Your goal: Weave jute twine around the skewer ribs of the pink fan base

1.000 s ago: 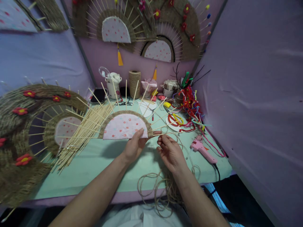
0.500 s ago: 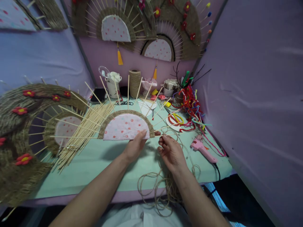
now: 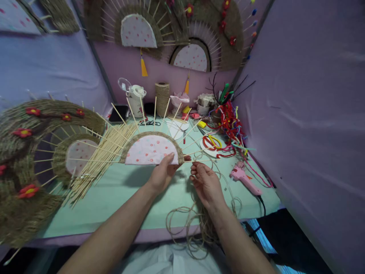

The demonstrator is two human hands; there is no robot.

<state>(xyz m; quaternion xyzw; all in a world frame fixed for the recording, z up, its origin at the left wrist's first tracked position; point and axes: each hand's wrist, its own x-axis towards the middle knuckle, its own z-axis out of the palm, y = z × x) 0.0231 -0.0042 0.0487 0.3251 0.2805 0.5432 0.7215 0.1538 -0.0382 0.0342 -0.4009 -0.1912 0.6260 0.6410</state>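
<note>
My left hand point(image 3: 163, 176) grips a half-round fan at its lower right, thumb on the front and fingers behind. The fan's centre is white cloth with red flowers point(image 3: 151, 150), bordered by a woven twine band point(image 3: 131, 143). Thin wooden sticks point(image 3: 155, 110) radiate from that band. Just right of the band, my right hand point(image 3: 205, 182) is closed in a pinch by the lowest right stick, on jute twine point(image 3: 199, 224) that is mostly hidden at the fingertips. The loose twine lies tangled below, over the table's front edge and my lap.
Bundled sticks point(image 3: 107, 152) lie left, beside a larger decorated fan point(image 3: 17, 152). A pink glue gun point(image 3: 245, 181) with its cord rests at right. Behind are a twine spool point(image 3: 162, 99), a white container point(image 3: 137, 101), a phone point(image 3: 118, 113) and colourful pipe cleaners point(image 3: 228, 121).
The fan has risen slightly and tilted, so its sticks point differently and its left ones reach less far left. My left hand moved up with it. My right hand stays pinched nearly in place.
</note>
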